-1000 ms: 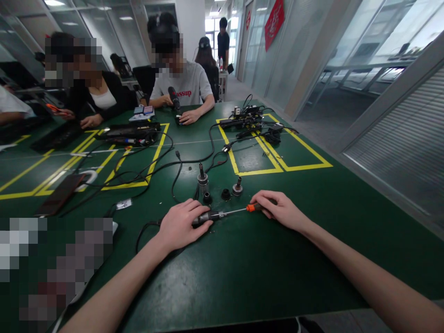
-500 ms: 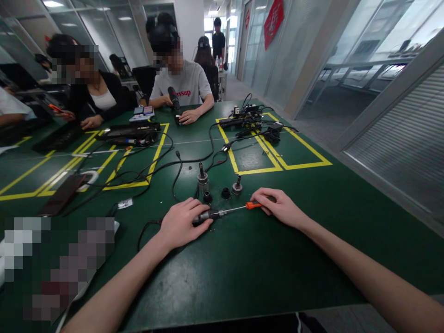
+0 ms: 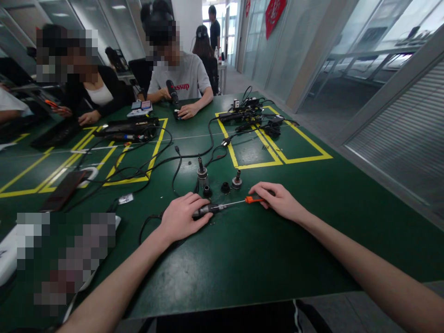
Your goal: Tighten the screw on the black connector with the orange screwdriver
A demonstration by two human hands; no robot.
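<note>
Barely any change from a second ago: same grip, same pose, only the view drifting slightly. Left hand closed down over a dark cylindrical part, pinning it flat on the green table. Right hand curled around the orange-handled screwdriver, fingers wrapped over the handle, shaft running level into the part's end. Just beyond, three small fittings standing loose, black cables trailing past. Across the table, other people seated.

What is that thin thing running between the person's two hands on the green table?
In the head view, a screwdriver's metal shaft bridges them: the right hand grips its orange handle, and its tip meets the dark cylindrical part under the left hand.
</note>
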